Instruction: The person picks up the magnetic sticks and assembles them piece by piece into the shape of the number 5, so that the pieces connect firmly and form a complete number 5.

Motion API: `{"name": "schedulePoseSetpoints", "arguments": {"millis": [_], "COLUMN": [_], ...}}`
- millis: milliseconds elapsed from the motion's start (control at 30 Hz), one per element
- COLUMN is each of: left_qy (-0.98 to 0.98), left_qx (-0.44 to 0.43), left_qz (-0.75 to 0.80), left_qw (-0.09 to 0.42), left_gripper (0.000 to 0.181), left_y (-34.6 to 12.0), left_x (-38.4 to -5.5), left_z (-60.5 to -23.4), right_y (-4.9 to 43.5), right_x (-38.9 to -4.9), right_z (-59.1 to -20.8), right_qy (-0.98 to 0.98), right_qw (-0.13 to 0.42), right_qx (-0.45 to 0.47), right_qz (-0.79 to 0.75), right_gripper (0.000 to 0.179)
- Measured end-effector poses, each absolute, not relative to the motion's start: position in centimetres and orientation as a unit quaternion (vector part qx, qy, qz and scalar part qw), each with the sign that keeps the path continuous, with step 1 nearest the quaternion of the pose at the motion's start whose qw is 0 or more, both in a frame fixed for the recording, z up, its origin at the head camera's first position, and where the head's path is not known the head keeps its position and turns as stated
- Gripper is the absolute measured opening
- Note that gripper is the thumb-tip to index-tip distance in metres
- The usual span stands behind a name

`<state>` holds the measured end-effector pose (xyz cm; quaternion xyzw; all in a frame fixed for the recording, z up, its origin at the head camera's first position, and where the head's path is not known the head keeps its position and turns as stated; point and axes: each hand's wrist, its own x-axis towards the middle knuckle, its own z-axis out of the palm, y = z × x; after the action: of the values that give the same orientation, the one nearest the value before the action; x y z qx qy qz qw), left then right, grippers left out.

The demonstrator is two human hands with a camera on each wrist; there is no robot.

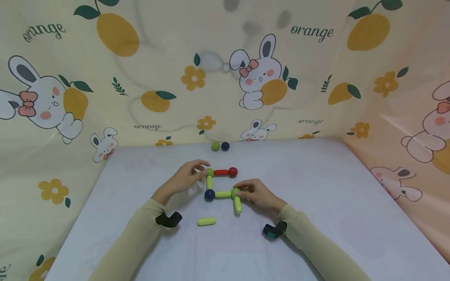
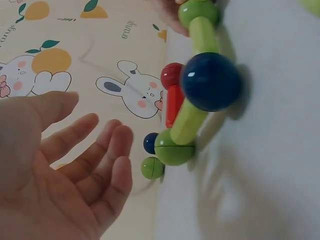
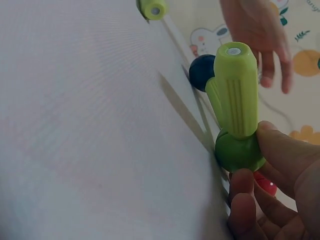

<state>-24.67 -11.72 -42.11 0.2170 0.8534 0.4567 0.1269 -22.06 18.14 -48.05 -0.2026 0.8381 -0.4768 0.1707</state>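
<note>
On the white table lies a joined chain of balls and rods. A red ball (image 1: 233,172) and red rod (image 1: 221,172) meet the far green ball (image 1: 209,172). From there a yellow-green rod (image 1: 209,182) leads to a dark blue ball (image 1: 209,194), and another rod (image 1: 223,194) reaches the near green ball (image 3: 239,151). My right hand (image 1: 260,194) pinches this ball between thumb and fingers. One more yellow-green rod (image 3: 236,92) sticks out from it, a metal tip on its free end. Beside the far green ball, my left hand (image 2: 75,165) hovers with loose fingers, holding nothing.
A loose yellow-green rod (image 1: 206,222) lies nearer me, in front of the chain. At the table's back edge sit a green ball (image 1: 215,146) and a dark blue ball (image 1: 225,146). Printed cloth (image 1: 218,35) hangs behind and along both sides.
</note>
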Motion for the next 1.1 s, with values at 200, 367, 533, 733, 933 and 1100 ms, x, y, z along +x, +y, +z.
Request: {"name": "schedulePoseSetpoints", "arguments": {"millis": [200, 367, 533, 733, 933, 1100], "left_qy": [0.849, 0.848, 0.853, 0.863, 0.879, 0.893], "left_qx": [0.192, 0.159, 0.109, 0.085, 0.077, 0.107], "left_qz": [0.477, 0.49, 0.492, 0.473, 0.435, 0.393], "left_qw": [0.12, 0.129, 0.134, 0.157, 0.181, 0.193], "left_gripper": [0.034, 0.035, 0.039, 0.044, 0.053, 0.059], "left_y": [-10.2, -9.2, -8.7, -7.9, -6.9, -6.2], "left_x": [-27.2, -29.4, -31.6, -34.1, -35.7, -36.4], "left_z": [-41.0, -41.1, -41.8, -42.5, -43.2, -44.1], "right_y": [18.2, 18.3, 18.2, 18.5, 18.4, 18.4], "right_x": [-22.1, -22.1, -22.0, -22.1, -22.2, -22.2], "right_z": [-47.9, -47.9, -47.8, -47.9, -48.0, -48.2], "right_qy": [0.835, 0.834, 0.831, 0.828, 0.825, 0.823], "right_qw": [0.175, 0.178, 0.181, 0.182, 0.186, 0.188], "right_qx": [-0.202, -0.199, -0.201, -0.2, -0.194, -0.194], "right_qz": [-0.48, -0.483, -0.485, -0.491, -0.496, -0.5], "right_gripper": [0.035, 0.034, 0.035, 0.035, 0.035, 0.035]}}
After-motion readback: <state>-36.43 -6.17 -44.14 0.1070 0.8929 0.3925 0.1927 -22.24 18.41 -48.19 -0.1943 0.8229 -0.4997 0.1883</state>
